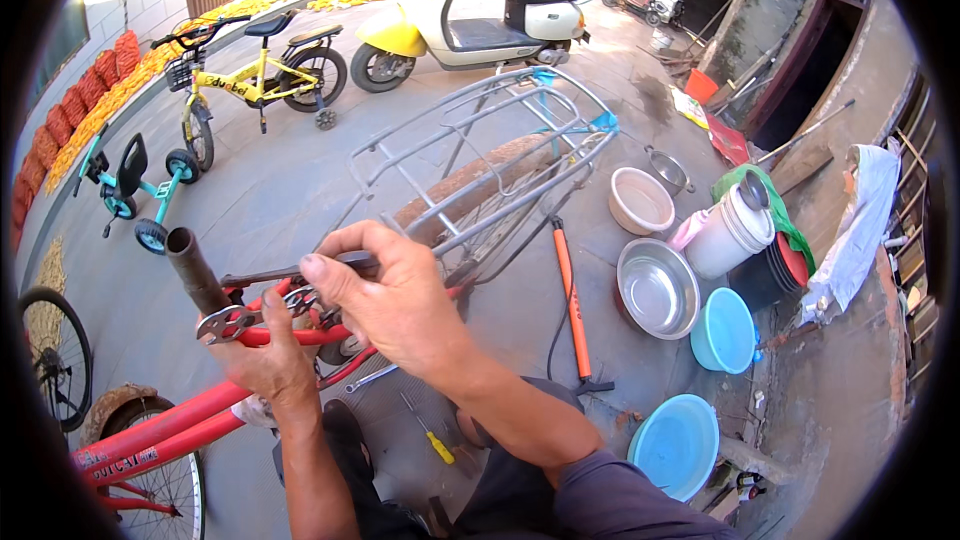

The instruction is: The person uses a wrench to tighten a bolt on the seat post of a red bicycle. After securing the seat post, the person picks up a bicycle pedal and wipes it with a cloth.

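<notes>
In the head view, the left hand (275, 368) grasps a flat, holed metal wrench (226, 323), its thumb laid along the top, probably to keep the tool from tipping. Just right of it, the right hand (395, 290) has thumb and fingers pinched on a dark bar (357, 260); how far this reaches beyond the fingertips, or what it joins, is hard to tell.

The red bicycle frame (170, 422) runs under both hands, with a rusty open tube (197, 270) rising just beyond the left one. The frame seems to sit this close to the body so both hands can work on it at once. Beyond the right hand stretches the grey rear rack (465, 230), blue ties (604, 122) at its far end, presumably to fasten it.

Below the right hand, a yellow-handled screwdriver (439, 447) and a silver wrench (371, 378) lie on the ground, apparently left within easy reach. An orange pump (573, 305) lies to that hand's right, nearer than the metal basin (657, 288) and the blue tubs (675, 448).
</notes>
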The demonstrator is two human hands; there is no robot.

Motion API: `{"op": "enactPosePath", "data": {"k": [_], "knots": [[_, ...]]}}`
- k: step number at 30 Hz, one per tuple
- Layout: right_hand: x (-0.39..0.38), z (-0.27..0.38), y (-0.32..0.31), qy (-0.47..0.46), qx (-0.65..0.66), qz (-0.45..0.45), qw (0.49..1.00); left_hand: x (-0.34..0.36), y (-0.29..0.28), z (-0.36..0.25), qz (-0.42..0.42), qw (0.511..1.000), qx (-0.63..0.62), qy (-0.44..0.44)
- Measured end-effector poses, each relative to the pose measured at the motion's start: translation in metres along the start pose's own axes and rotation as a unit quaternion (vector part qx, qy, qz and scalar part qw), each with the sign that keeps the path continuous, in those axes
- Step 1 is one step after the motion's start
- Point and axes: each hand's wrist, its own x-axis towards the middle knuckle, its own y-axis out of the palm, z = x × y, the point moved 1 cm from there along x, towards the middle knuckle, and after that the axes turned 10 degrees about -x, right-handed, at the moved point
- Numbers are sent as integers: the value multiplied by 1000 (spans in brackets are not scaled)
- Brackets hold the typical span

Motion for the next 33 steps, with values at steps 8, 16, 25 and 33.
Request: {"op": "enactPosePath", "data": {"k": [8, 16, 25, 33], "knots": [[7, -9, 12, -78, -53, -59, 994, 3, -2, 8, -24, 999, 36, -14], [8, 0, 9, -91, -118, -82, 985, 4, -1, 7, -25, 999, 25, -16], [10, 7, 17, -126, -135, -95, 978, 5, -2, 9, -16, 999, 15, -30], [9, 13, 23, -179, -150, -119, 965, 4, -4, 10, -8, 999, 35, -28]]}}
